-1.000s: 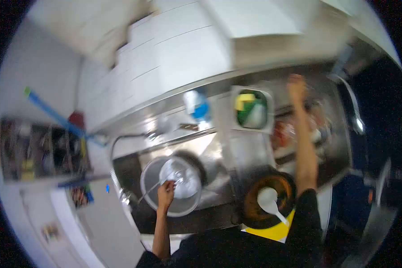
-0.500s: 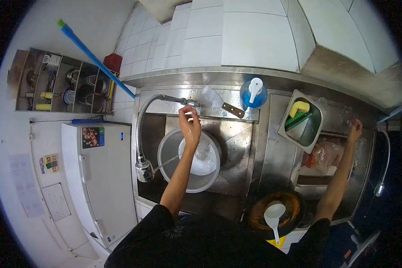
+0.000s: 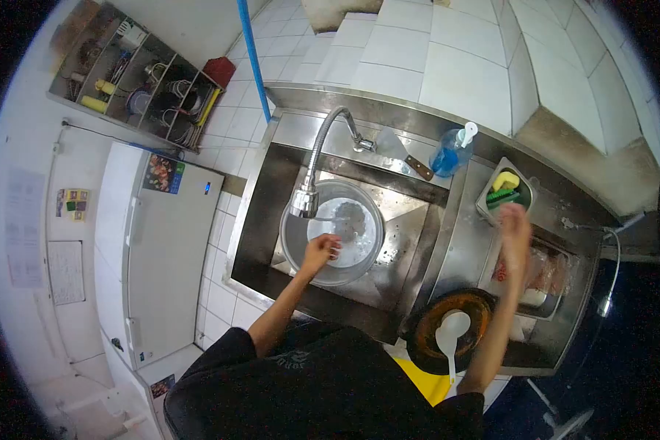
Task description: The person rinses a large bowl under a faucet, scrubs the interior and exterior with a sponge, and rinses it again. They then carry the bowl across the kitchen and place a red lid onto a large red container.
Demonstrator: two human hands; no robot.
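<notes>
Visibly, the loosely curled left hand (image 3: 323, 253) hangs over the round grey basin (image 3: 292, 246) near the frame's centre; the blurred right hand (image 3: 515, 233), right of centre, is near the rectangular steel container (image 3: 526, 193). Whether either grips anything, I cannot tell.

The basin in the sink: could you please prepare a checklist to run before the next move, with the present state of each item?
1. Basin standing inside the sink: ok.
2. Faucet head positioned at the basin: ok, it hangs at the basin's rim.
3. Left hand empty: cannot tell, its fingers are curled.
4. Right hand empty: cannot tell, it is blurred.
5. Wooden-handled tool away from both hands: ok, on the back ledge.
6. Wok empty: not ok, a white ladle rests in it.
</notes>
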